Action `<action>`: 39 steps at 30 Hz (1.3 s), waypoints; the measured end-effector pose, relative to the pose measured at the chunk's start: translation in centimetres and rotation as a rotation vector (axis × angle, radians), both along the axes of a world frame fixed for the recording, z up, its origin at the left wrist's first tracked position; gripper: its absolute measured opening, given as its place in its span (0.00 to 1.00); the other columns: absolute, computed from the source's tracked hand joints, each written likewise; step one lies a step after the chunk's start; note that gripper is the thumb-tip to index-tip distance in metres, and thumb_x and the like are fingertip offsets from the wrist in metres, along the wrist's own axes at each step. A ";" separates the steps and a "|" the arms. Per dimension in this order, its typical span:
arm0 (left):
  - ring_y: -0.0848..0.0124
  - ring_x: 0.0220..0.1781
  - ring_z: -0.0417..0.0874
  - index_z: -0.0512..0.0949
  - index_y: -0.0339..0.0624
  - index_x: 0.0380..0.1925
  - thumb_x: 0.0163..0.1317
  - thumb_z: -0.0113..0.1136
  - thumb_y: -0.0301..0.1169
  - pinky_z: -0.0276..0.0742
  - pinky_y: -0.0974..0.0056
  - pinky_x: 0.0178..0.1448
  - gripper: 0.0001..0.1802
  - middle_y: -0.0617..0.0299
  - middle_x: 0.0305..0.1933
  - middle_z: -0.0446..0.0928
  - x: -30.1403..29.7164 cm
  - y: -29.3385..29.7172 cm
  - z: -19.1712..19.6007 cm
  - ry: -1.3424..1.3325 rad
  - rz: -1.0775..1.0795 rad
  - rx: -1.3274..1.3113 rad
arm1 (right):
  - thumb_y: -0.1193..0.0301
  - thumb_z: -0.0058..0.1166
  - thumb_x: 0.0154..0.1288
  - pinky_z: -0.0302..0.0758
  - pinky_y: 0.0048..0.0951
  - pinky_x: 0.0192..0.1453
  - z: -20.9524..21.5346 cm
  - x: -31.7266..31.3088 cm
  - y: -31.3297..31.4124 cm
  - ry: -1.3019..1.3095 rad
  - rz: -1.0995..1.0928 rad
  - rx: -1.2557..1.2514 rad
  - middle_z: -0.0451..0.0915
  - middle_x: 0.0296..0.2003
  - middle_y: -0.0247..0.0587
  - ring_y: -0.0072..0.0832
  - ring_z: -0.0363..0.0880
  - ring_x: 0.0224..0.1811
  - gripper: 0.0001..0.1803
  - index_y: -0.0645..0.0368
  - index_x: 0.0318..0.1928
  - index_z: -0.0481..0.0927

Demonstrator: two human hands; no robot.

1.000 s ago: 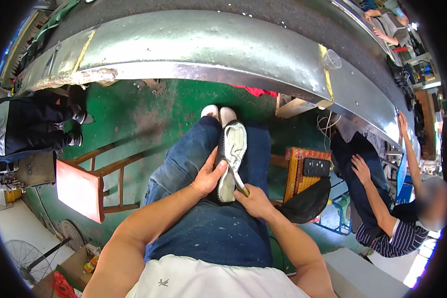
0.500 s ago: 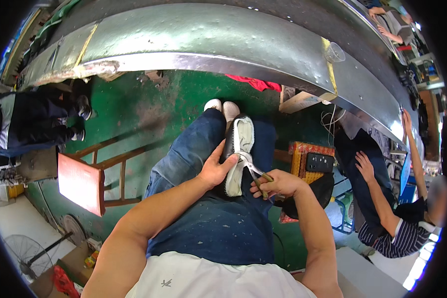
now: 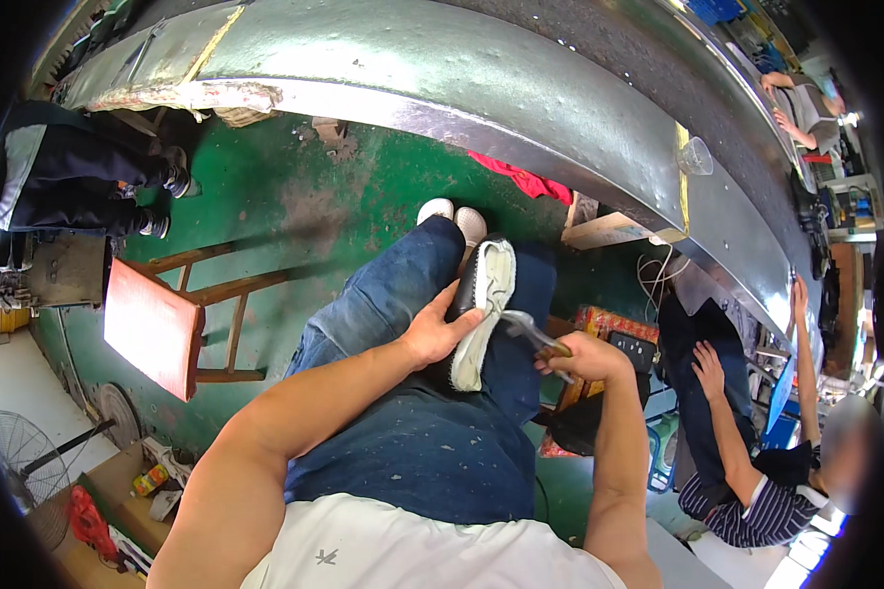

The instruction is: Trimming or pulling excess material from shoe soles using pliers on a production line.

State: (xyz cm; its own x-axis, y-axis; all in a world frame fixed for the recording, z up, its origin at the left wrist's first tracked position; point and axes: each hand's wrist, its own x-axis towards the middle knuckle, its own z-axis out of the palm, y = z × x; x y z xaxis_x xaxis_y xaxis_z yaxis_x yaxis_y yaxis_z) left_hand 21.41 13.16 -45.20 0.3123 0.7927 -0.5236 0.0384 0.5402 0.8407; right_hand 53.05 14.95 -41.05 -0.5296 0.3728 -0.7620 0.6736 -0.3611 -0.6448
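Note:
A black shoe upper (image 3: 494, 278) with a pale inner face and a stitched edge lies lengthwise over my lap, its far end near my knees. My left hand (image 3: 437, 329) is wrapped around its left side, with the thumb pressed on the pale face. To the right, my right hand (image 3: 589, 357) is closed around the handles of metal lasting pliers (image 3: 523, 322). The pliers' head points left toward the upper's right edge; whether it touches the edge I cannot tell. My jeans (image 3: 403, 442) are beneath the work.
A long metal-clad bench (image 3: 413, 108) spans the far side. A wooden stool (image 3: 152, 329) is at the left, near another person's legs (image 3: 88, 187). On the right, a phone (image 3: 635, 350) lies on a patterned seat, and a co-worker in a striped shirt (image 3: 746, 510) sits close by.
The pliers have come off the upper's edge and moved right with my right hand. My left hand still grips the upper. The whole view has shifted and turned slightly.

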 end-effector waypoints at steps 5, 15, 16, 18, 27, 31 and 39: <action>0.57 0.71 0.74 0.57 0.37 0.77 0.68 0.64 0.45 0.67 0.59 0.75 0.44 0.44 0.69 0.73 0.1 0.3 0.0 0.075 0.036 -0.003 | 0.60 0.53 0.77 0.81 0.32 0.43 4.7 -4.8 -2.3 -0.035 -0.411 0.284 0.83 0.33 0.39 0.26 0.83 0.36 0.18 0.65 0.47 0.79; 0.59 0.64 0.79 0.61 0.29 0.73 0.67 0.65 0.41 0.74 0.59 0.69 0.41 0.43 0.64 0.77 1.1 1.1 0.9 0.221 0.038 0.003 | 0.53 0.37 0.82 0.79 0.40 0.41 1.2 -9.9 -3.5 0.024 -0.462 0.663 0.82 0.26 0.49 0.44 0.84 0.31 0.29 0.67 0.39 0.79; 0.59 0.64 0.79 0.61 0.29 0.73 0.67 0.65 0.41 0.74 0.59 0.69 0.41 0.43 0.64 0.77 1.1 1.1 0.9 0.221 0.029 0.002 | 0.53 0.37 0.82 0.79 0.40 0.41 1.0 -9.7 -3.6 0.020 -0.470 0.661 0.82 0.26 0.49 0.44 0.84 0.31 0.29 0.67 0.39 0.79; 0.59 0.64 0.79 0.60 0.29 0.73 0.67 0.65 0.41 0.74 0.59 0.69 0.42 0.42 0.64 0.76 0.8 1.2 0.7 0.166 0.025 -0.081 | 0.53 0.37 0.82 0.78 0.41 0.40 0.7 -9.4 -3.0 -0.137 -0.276 0.537 0.81 0.24 0.51 0.46 0.83 0.30 0.29 0.67 0.37 0.78; 0.59 0.70 0.74 0.55 0.27 0.74 0.63 0.72 0.40 0.68 0.58 0.75 0.49 0.44 0.70 0.70 -0.9 3.4 1.0 -0.069 -0.145 -0.214 | 0.57 0.51 0.77 0.77 0.33 0.34 4.0 -7.1 -5.9 -0.071 -0.421 0.176 0.82 0.27 0.40 0.24 0.80 0.27 0.21 0.66 0.39 0.79; 0.60 0.71 0.72 0.56 0.27 0.73 0.63 0.72 0.38 0.65 0.58 0.77 0.47 0.46 0.70 0.71 -0.6 3.8 1.3 -0.019 -0.158 -0.234 | 0.60 0.55 0.73 0.80 0.39 0.44 4.7 -6.3 -7.2 -0.114 -0.133 0.294 0.84 0.32 0.50 0.41 0.84 0.35 0.19 0.66 0.49 0.81; 0.61 0.70 0.73 0.56 0.31 0.74 0.64 0.71 0.37 0.65 0.58 0.76 0.46 0.48 0.69 0.72 -0.2 2.9 0.4 -0.024 -0.171 -0.199 | 0.57 0.52 0.75 0.78 0.51 0.50 4.8 -6.8 -8.1 -0.231 0.139 0.632 0.84 0.40 0.56 0.58 0.82 0.43 0.19 0.62 0.48 0.80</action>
